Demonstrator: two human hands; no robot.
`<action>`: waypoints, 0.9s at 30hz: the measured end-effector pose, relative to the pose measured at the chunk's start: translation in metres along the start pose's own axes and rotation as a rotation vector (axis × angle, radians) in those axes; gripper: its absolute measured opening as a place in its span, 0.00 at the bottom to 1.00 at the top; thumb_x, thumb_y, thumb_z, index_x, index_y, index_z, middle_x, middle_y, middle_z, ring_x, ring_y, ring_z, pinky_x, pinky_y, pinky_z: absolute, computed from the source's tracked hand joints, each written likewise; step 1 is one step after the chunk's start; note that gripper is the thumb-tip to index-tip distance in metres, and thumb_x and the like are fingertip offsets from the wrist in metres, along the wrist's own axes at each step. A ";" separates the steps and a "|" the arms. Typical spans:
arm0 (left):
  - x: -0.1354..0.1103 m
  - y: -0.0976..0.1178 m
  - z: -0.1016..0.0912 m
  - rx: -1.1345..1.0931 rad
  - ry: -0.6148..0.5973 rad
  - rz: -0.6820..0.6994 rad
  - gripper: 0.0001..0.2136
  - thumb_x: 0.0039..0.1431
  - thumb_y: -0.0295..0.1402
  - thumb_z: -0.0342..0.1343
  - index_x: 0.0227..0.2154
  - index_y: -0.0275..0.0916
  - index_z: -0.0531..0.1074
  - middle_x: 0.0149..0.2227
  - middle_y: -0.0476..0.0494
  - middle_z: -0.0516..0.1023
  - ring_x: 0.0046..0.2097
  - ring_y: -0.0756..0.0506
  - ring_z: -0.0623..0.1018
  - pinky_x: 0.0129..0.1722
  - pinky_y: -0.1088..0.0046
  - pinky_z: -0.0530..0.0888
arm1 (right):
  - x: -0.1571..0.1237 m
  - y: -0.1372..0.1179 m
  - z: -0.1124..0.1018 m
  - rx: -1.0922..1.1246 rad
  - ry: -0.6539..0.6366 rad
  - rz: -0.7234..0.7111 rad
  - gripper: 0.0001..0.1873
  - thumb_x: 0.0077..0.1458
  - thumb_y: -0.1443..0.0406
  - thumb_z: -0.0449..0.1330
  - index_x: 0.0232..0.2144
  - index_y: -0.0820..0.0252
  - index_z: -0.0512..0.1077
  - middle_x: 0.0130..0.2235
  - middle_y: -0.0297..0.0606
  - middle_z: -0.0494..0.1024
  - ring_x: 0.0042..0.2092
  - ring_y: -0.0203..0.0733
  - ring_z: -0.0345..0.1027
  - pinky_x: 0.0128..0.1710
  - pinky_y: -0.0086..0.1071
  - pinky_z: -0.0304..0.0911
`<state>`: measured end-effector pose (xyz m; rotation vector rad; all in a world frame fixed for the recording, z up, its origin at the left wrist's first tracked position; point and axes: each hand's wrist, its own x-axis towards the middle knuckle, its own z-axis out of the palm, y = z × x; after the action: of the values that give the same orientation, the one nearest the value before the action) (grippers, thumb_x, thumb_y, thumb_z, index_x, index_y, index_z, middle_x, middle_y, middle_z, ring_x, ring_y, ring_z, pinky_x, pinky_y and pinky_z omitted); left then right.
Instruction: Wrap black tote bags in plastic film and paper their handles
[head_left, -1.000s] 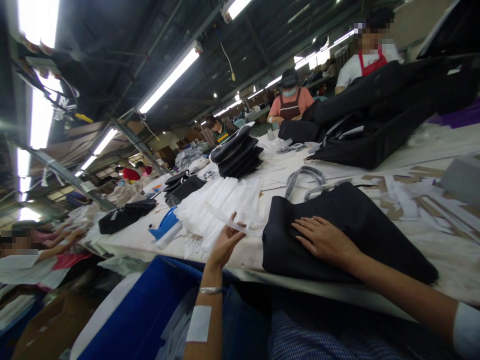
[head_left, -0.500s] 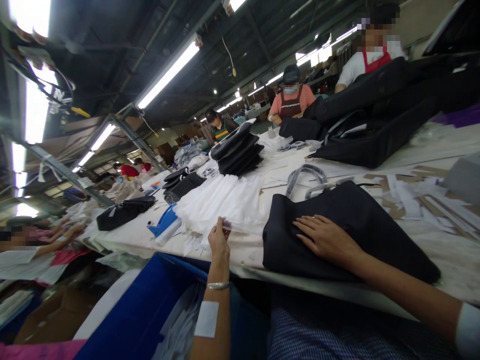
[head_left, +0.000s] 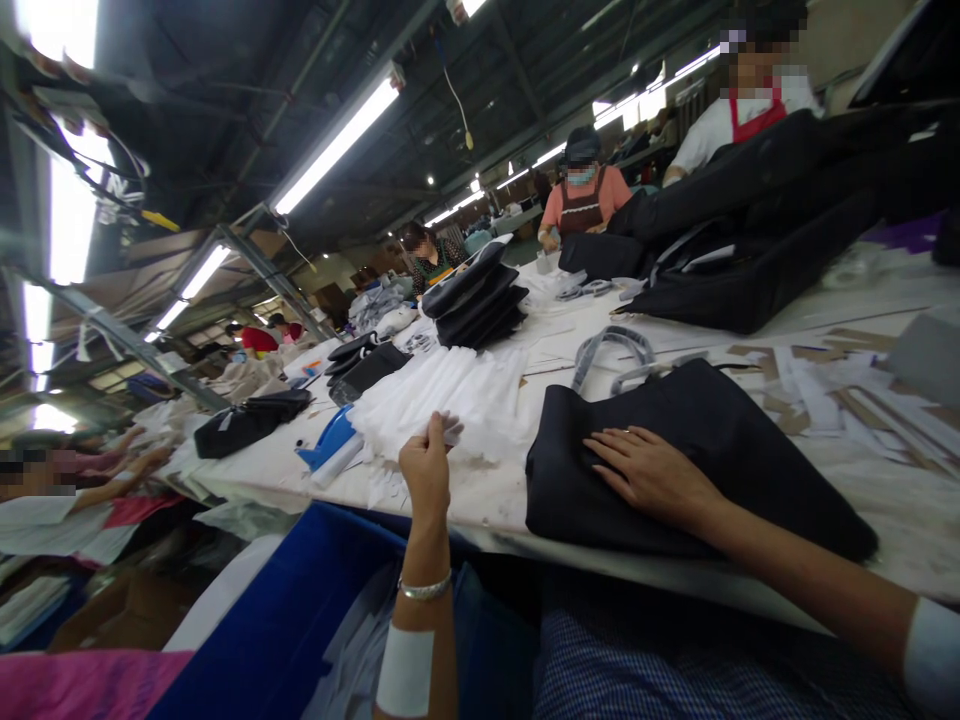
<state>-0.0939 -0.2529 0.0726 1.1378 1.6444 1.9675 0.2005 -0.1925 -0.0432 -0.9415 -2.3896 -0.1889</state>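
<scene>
A black bag [head_left: 697, 420] lies on its side near the table's front edge, its grey wrapped handles [head_left: 619, 350] pointing to the far side. My right hand [head_left: 649, 475] rests flat on it, fingers stretched out and apart. Left of the bag is a pile of thin white sheets [head_left: 442, 395]. My left hand [head_left: 429, 460] is at the near edge of this pile, its thumb pressed against curled fingers. Whatever these fingers pinch, if anything, cannot be made out against the white pile.
Below the table's edge stands a blue bin [head_left: 277, 600] holding pale strips. Stacked black bags [head_left: 480, 300] rise behind the sheets. A blue object [head_left: 330, 440] lies left of them. Paper and card strips [head_left: 840, 390] cover the right side. Co-workers [head_left: 585, 195] are across the table.
My left hand has moved slightly up and left and turned, away from the sheet edge it was pinching. My right hand stays on the black bag.
</scene>
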 end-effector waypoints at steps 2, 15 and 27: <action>-0.012 0.012 0.017 -0.137 -0.032 -0.032 0.21 0.57 0.46 0.61 0.39 0.29 0.79 0.38 0.33 0.83 0.38 0.41 0.84 0.40 0.66 0.80 | 0.000 -0.001 -0.002 -0.002 -0.010 0.008 0.22 0.65 0.60 0.52 0.58 0.60 0.70 0.58 0.46 0.73 0.57 0.54 0.68 0.58 0.51 0.58; -0.125 -0.043 0.157 -0.099 -0.472 -0.099 0.14 0.65 0.36 0.54 0.47 0.35 0.78 0.51 0.37 0.79 0.55 0.40 0.76 0.61 0.59 0.67 | -0.002 -0.002 -0.023 0.282 0.030 0.098 0.18 0.61 0.68 0.53 0.51 0.60 0.75 0.52 0.47 0.78 0.56 0.49 0.70 0.60 0.49 0.61; -0.124 -0.061 0.159 0.003 -0.489 -0.025 0.09 0.54 0.30 0.64 0.39 0.45 0.82 0.44 0.44 0.83 0.53 0.38 0.78 0.61 0.59 0.66 | -0.153 0.016 -0.124 0.886 0.374 1.225 0.15 0.58 0.53 0.60 0.39 0.56 0.78 0.42 0.44 0.82 0.45 0.52 0.77 0.49 0.47 0.73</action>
<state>0.0874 -0.2161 -0.0273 1.4483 1.3894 1.5081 0.3584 -0.3100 -0.0246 -1.4777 -1.0068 0.9580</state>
